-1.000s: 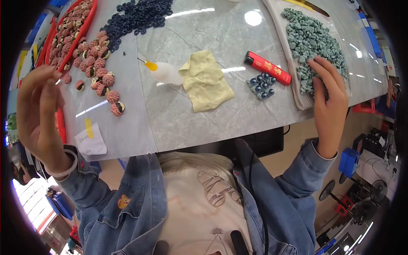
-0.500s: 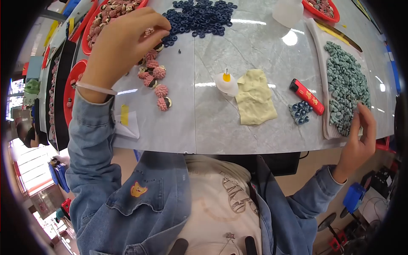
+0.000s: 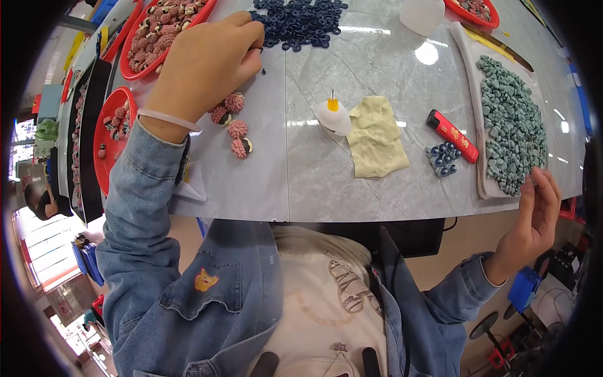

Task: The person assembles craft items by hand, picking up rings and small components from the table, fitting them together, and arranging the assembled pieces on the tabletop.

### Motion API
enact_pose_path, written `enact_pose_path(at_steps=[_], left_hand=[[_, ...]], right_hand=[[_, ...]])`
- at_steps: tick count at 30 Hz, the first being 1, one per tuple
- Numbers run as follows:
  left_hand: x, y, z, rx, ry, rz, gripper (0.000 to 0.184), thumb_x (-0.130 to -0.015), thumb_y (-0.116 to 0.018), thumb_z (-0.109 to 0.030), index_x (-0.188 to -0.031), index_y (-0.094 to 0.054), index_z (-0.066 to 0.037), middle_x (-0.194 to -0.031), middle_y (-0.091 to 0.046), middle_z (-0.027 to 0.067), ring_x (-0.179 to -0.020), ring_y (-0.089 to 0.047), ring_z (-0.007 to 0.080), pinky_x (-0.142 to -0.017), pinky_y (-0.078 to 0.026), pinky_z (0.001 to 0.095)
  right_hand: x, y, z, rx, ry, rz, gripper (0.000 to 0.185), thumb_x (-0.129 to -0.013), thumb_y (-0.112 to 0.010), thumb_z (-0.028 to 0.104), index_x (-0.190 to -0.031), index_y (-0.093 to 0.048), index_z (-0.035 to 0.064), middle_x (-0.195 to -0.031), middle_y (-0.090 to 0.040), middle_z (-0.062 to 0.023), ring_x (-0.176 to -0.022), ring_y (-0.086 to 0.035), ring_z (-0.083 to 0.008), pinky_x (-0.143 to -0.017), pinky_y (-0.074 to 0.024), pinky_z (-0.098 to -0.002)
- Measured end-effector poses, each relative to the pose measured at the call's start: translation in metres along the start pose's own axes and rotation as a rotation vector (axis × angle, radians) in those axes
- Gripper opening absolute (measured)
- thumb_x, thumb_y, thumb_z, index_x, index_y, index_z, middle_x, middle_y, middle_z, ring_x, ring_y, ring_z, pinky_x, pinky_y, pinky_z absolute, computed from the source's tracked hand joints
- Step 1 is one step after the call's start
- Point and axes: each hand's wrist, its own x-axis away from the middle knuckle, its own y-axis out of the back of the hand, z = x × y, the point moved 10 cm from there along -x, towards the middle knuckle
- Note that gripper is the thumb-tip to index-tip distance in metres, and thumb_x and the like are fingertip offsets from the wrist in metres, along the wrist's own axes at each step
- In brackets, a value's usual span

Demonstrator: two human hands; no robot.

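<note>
My left hand [image 3: 210, 63] reaches over the pink shell-like pieces [image 3: 237, 130] to the edge of a pile of dark blue rings [image 3: 298, 22]. Thumb and forefinger are pinched on a small dark blue ring [image 3: 259, 49], partly hidden by the fingers. At the lower corner of a tray of green stones [image 3: 512, 125], my right hand [image 3: 531, 220] has its thumb and forefinger together at the tips. A small green stone seems to be between them, mostly covered.
A white holder with an upright pin [image 3: 333, 116] stands beside a crumpled yellow sheet [image 3: 377, 138]. A red lighter [image 3: 453, 137] lies near blue-ringed stones [image 3: 444, 159]. Red trays [image 3: 125, 60] of pink pieces are at the left; a translucent white container [image 3: 422, 16] is at the back.
My left hand has moved right to the edge of the blue rings and pinched one. My right hand has dropped slightly, from over the green stones to the tray's edge.
</note>
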Motion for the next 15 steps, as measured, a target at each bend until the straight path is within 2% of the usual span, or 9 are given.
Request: enact_pose_path(at_steps=[11,15], left_hand=[[0.0,-0.001,0.003,-0.039,0.09,-0.045,0.01,-0.072,-0.052,-0.014,-0.076,-0.053,-0.005,-0.074,-0.052,0.0065,-0.061,-0.054,0.0239,-0.054,-0.042,0.0321],[0.0,0.003,0.012,0.064,0.173,-0.051,0.01,-0.074,-0.052,-0.013,-0.079,-0.054,-0.004,-0.073,-0.054,0.0055,-0.057,-0.053,0.0178,-0.051,-0.04,0.0277]], right_hand=[[0.006,0.0,0.009,-0.008,0.037,0.053,0.016,-0.078,-0.052,-0.006,-0.094,-0.057,-0.0047,-0.099,-0.053,-0.0091,-0.085,-0.052,-0.0123,-0.074,-0.0414,-0.0207],[0.008,0.002,0.01,-0.018,0.004,0.026,0.016,-0.079,-0.052,-0.005,-0.094,-0.057,-0.0047,-0.101,-0.052,-0.0091,-0.084,-0.051,-0.012,-0.073,-0.0414,-0.02]])
